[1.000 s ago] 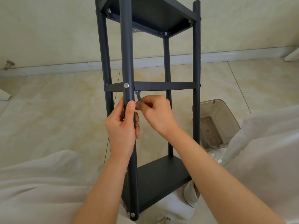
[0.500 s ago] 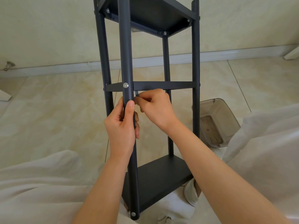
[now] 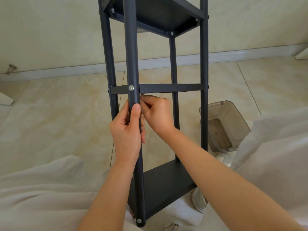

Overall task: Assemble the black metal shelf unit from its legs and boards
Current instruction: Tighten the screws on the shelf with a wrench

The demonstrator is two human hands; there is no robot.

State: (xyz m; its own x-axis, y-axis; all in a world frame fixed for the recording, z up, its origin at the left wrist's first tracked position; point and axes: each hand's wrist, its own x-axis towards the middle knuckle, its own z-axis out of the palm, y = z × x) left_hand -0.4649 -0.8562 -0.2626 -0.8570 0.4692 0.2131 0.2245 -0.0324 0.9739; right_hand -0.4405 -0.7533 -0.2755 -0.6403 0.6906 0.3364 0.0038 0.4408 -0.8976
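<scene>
The black metal shelf unit stands between my knees, with several round legs and three boards fixed to them. My left hand grips the nearest leg just below the silver screw of the middle board. My right hand is curled right under that board beside the same leg, pinching a small metal tool whose tip barely shows. The bottom board and the top board are bolted in place. Another screw sits at the leg's lower end.
A smoky clear plastic box lies on the tiled floor to the right of the shelf. My legs in light trousers flank the unit. A white baseboard runs along the wall behind, with a door stop at far left.
My right hand moved up and left with the small tool, from a little below the middle board to right under it beside the front leg. The left hand kept its grip on the leg.
</scene>
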